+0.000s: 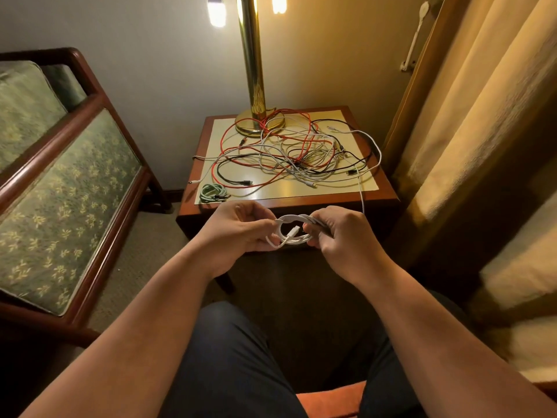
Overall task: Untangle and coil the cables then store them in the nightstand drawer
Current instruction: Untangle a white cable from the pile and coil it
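Head view: holding the white coil [294,233] in mid-air just in front of the nightstand [301,203], a little below the tabletop edge; left grip [241,227] closed, pinching the coil's left side; right grip [337,230] closed, wrapped round its right side; 1 connector showing in the middle of the loops; trailing from the right grip up over the edge, the loose tail [361,193], apparently running into the tangle [295,152] of red, black, grey and white cables spread across the tabletop and round the lamp base [259,123]; lying already wound at the near-left corner, 1 green coil [212,193]; no drawer in sight.

Likely to go wrong from here: hauling in the tail while caught under other strands, so tightening knots or dragging the whole tangle over the edge to the floor; tugging on red loops hooked round the lamp base, so rocking the lamp; easing either grip to reach for slack, so letting the wound loops spring apart; brushing the green coil off its corner, close to the edge as it sits.
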Available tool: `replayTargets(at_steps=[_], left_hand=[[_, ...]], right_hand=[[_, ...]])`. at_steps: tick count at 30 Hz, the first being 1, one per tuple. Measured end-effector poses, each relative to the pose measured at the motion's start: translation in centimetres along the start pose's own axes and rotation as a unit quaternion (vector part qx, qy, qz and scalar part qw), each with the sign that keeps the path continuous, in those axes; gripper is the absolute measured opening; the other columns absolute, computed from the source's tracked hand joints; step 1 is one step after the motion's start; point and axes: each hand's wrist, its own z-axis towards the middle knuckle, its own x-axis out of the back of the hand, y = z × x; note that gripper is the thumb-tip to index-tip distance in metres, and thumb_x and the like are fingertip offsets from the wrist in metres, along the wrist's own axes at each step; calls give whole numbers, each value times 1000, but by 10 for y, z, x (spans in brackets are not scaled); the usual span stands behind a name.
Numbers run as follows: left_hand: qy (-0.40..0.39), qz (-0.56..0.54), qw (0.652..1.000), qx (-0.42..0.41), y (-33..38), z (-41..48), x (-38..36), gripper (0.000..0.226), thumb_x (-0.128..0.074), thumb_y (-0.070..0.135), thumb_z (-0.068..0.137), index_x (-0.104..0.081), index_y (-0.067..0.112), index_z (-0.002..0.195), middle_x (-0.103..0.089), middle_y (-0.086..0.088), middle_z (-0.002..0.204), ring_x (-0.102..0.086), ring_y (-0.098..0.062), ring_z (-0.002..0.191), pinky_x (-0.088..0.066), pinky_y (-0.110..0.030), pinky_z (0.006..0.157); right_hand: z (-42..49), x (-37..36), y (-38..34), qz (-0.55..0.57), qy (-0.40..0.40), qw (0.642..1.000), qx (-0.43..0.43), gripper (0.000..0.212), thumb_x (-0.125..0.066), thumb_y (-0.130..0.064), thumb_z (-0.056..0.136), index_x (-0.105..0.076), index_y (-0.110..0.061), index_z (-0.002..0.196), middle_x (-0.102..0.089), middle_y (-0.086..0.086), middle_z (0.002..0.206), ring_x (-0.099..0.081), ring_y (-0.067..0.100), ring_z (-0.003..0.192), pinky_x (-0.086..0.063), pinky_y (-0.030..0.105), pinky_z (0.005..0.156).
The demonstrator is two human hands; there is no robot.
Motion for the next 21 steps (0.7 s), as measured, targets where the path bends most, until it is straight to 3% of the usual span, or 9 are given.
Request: replayTargets(at_steps=[3,5,9,12,16,21], left_hand=[[16,3,1000,-27,-2,1,-2,16,-72,4,88,-71,-3,102,-72,-24,93,-71,-29,77,-63,-43,79],[59,104,991,-66,-5,3,-4,8,-73,5,89,-75,6,97,-74,-15,88,-73,-25,73,-63,-40,75],[120,309,929,-166,-19,11,-8,15,-76,10,89,-77,24,91,-74,8,86,-72,-10,74,-59,-27,63],[156,279,916,-242,-29,14,-7,9,-81,12,85,-81,16,92,-77,6,87,-74,-10,78,-62,-31,71],[161,98,976,-111,-31,13,-12,9,-81,21,85,-81,14,90,-78,-6,84,-76,-27,83,-62,-52,80],[165,71,983,-27,-34,13,-26,21,-71,35,93,-79,18,85,-78,-3,83,-76,-17,84,-61,-50,87]], right_hand=[[2,8,4,96,-18,993,-59,11,-64,-10,98,-74,-10,104,-73,0,91,-74,9,81,-64,33,76],[0,10,5,124,-30,989,-74,12,-63,-12,99,-74,-8,104,-74,1,89,-75,9,80,-64,33,75],[-4,9,4,200,-59,972,-107,12,-63,-12,100,-73,-5,101,-75,9,90,-77,16,82,-65,36,75],[-8,11,1,340,-75,923,-164,15,-61,-10,100,-71,2,104,-75,18,92,-78,27,85,-65,41,78],[-14,6,-4,437,-64,875,-199,20,-61,-12,98,-69,5,104,-76,21,91,-77,35,88,-64,40,77],[-15,-5,-6,492,-28,843,-214,19,-59,-13,99,-68,2,105,-76,22,97,-76,35,91,-63,43,81]])
